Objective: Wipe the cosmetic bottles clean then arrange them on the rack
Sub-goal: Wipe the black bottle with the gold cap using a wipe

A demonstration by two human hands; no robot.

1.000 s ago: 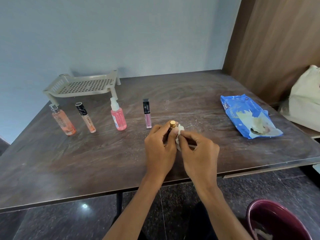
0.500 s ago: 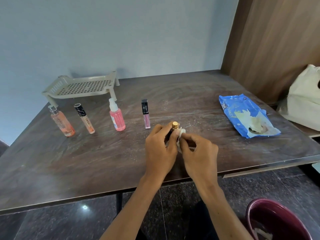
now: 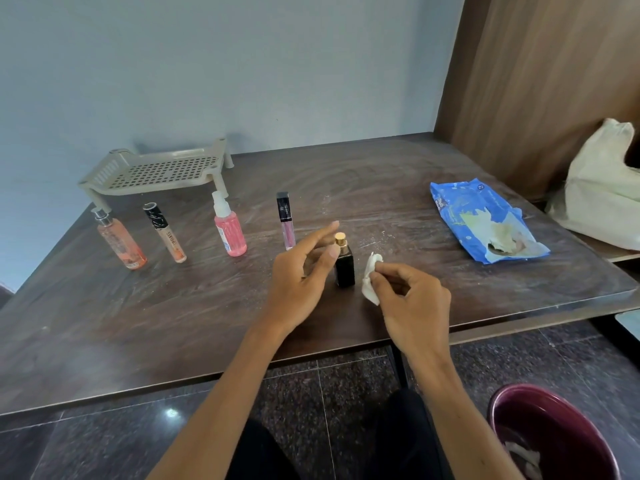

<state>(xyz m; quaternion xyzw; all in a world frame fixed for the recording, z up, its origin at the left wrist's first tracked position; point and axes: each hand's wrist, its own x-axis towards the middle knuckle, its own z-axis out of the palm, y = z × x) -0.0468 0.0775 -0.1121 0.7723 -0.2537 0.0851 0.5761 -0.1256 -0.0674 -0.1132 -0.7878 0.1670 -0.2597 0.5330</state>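
A small black bottle with a gold cap (image 3: 344, 265) stands upright on the dark table (image 3: 173, 313). My left hand (image 3: 301, 271) hovers just left of it with fingers loosely spread, holding nothing. To the bottle's right, my right hand (image 3: 412, 303) pinches a crumpled white wipe (image 3: 371, 282). Further back stand an orange spray bottle (image 3: 119, 240), a black-capped beige tube (image 3: 166, 233), a pink spray bottle (image 3: 229, 228) and a pink lip-gloss tube (image 3: 286, 221). The beige perforated rack (image 3: 156, 171) sits at the back left, bare.
A blue pack of wipes (image 3: 485, 221) lies open at the table's right. A white cloth bag (image 3: 606, 188) rests on a ledge at far right. A maroon bin (image 3: 550, 434) with used wipes stands on the floor at lower right. A wooden panel borders the right side.
My left hand has let go of the black bottle, which now stands on the table. My right hand has drawn the wipe away to the right.
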